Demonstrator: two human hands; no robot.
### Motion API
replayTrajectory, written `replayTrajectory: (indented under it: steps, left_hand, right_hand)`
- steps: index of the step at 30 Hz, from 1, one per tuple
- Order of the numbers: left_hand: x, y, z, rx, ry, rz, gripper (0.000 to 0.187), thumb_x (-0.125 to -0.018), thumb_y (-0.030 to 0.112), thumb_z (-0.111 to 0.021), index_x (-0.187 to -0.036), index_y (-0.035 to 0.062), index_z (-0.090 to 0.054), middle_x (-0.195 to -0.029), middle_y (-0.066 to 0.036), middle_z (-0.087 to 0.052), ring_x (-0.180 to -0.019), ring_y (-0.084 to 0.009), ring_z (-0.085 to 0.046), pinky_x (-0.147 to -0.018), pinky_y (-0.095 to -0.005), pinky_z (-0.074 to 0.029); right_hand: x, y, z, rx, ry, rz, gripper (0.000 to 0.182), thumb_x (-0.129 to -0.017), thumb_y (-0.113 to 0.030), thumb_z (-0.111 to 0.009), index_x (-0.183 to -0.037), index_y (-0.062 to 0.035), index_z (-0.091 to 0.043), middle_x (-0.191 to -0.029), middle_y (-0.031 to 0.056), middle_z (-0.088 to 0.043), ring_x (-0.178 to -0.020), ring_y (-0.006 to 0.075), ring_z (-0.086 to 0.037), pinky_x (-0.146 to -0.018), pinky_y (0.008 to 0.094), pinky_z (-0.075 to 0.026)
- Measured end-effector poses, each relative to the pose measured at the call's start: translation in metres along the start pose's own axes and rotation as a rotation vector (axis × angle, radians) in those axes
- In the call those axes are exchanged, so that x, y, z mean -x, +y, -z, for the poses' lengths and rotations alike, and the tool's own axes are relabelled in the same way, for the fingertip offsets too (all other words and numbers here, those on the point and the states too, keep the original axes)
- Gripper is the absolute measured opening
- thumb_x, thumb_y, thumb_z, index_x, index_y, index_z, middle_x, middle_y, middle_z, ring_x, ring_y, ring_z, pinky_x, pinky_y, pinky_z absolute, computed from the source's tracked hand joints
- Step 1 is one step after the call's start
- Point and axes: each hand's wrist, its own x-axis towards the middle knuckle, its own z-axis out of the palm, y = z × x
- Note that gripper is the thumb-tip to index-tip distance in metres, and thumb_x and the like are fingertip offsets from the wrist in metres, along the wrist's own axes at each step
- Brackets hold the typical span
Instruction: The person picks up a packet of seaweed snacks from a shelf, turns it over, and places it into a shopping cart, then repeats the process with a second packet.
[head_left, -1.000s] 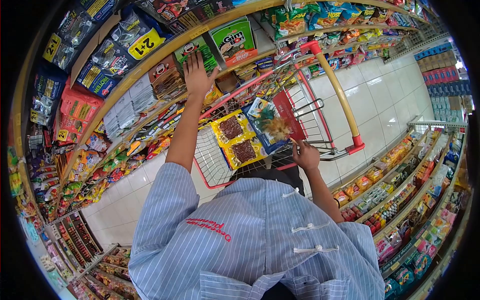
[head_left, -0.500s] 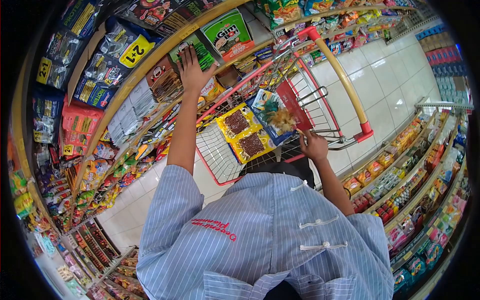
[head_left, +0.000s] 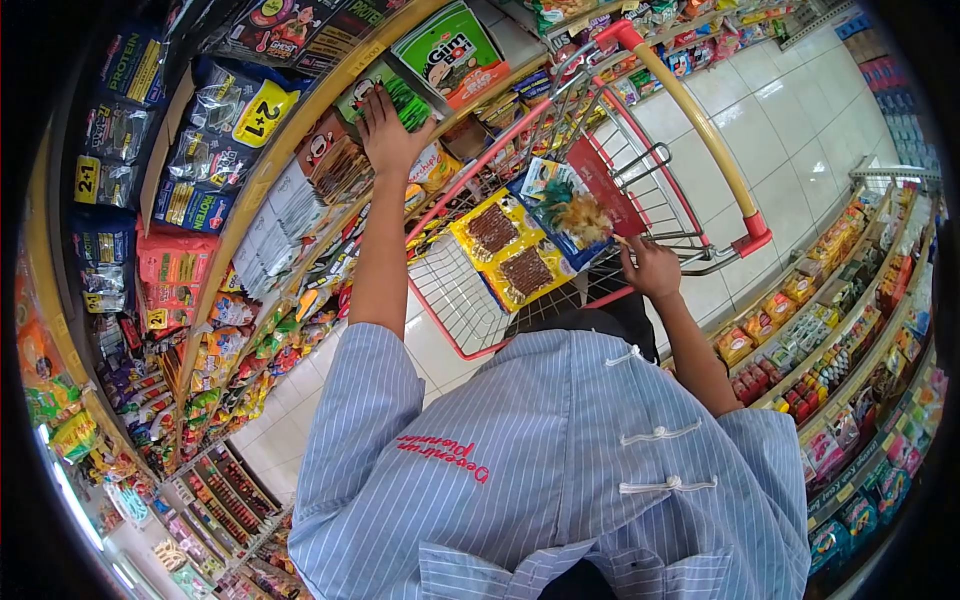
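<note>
The shopping cart (head_left: 695, 115) stands on a floor (head_left: 815, 105) of pale square tiles, which are shiny and have thin joints. To the left of the cart, long shelves (head_left: 270, 165) with a wood-coloured edge curve in several levels, full of colourful packets. To the right of the cart there are other tiered shelves (head_left: 862, 368), also with many small packets. Beyond the cart, more goods stand in blue and pink rows (head_left: 895, 100). Far to its lower left, a bright white strip (head_left: 70, 490) shines.

Bright even light, floor glare, curved fisheye edges
</note>
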Motion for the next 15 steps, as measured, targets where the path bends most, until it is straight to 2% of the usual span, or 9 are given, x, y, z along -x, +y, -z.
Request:
replayTrajectory:
  steps: [6, 8, 10, 12, 14, 15]
  left_hand:
    - [-0.002, -0.005, -0.003, -0.035, -0.053, -0.01, 0.109, -0.076, 0.071, -0.057, -0.15, 0.0023, -0.017, -0.155, -0.018, -0.021, -0.144, -0.0298, -0.019, -0.117, -0.0476, -0.018]
    - [-0.001, -0.006, 0.006, -0.006, -0.08, -0.051, 0.11, -0.075, 0.069, -0.061, -0.151, 0.0034, -0.015, -0.156, -0.018, -0.019, -0.145, -0.0314, -0.017, -0.117, -0.0474, -0.018]
    - [0.0, -0.01, 0.015, 0.057, -0.17, -0.058, 0.111, -0.072, 0.059, -0.07, -0.151, 0.0044, -0.015, -0.155, -0.019, -0.019, -0.144, -0.0336, -0.017, -0.116, -0.0493, -0.017]
    - [0.001, -0.017, 0.019, 0.062, -0.153, -0.141, 0.11, -0.069, 0.055, -0.075, -0.151, 0.0071, -0.018, -0.154, -0.019, -0.021, -0.142, -0.0362, -0.021, -0.115, -0.0497, -0.02]
    - [-0.003, -0.018, 0.026, 0.031, -0.228, -0.113, 0.108, -0.068, 0.054, -0.077, -0.15, 0.0086, -0.022, -0.151, -0.02, -0.026, -0.138, -0.0387, -0.027, -0.112, -0.0518, -0.025]
    - [-0.004, -0.021, 0.021, -0.009, -0.169, -0.13, 0.105, -0.067, 0.052, -0.078, -0.147, 0.0086, -0.027, -0.144, -0.021, -0.034, -0.131, -0.0402, -0.034, -0.107, -0.0543, -0.029]
  right_hand:
    - [0.002, 0.002, -0.001, 0.01, 0.018, -0.011, 0.02, -0.087, -0.028, -0.058, -0.086, -0.0074, -0.061, -0.072, 0.0123, -0.065, -0.062, 0.0317, -0.065, -0.057, 0.0426, -0.053]
    - [0.005, 0.006, -0.008, 0.045, 0.004, -0.017, 0.022, -0.087, -0.029, -0.058, -0.088, -0.0078, -0.061, -0.072, 0.0126, -0.065, -0.063, 0.0324, -0.065, -0.058, 0.0442, -0.053]
    - [0.005, 0.008, -0.01, 0.02, -0.082, -0.09, 0.024, -0.088, -0.032, -0.056, -0.09, -0.0084, -0.061, -0.075, 0.0137, -0.066, -0.068, 0.0323, -0.066, -0.06, 0.0456, -0.052]
    - [0.007, 0.012, -0.015, 0.031, -0.076, -0.067, 0.025, -0.088, -0.032, -0.056, -0.091, -0.0082, -0.061, -0.074, 0.0138, -0.065, -0.069, 0.0321, -0.066, -0.063, 0.0457, -0.052]
    - [0.008, 0.013, -0.014, 0.021, -0.053, -0.078, 0.024, -0.088, -0.031, -0.055, -0.092, -0.0081, -0.061, -0.074, 0.014, -0.065, -0.069, 0.0323, -0.065, -0.064, 0.0453, -0.052]
    - [0.009, 0.012, -0.013, 0.028, -0.034, -0.05, 0.024, -0.088, -0.031, -0.055, -0.093, -0.0079, -0.062, -0.074, 0.0141, -0.065, -0.069, 0.0325, -0.065, -0.065, 0.045, -0.052]
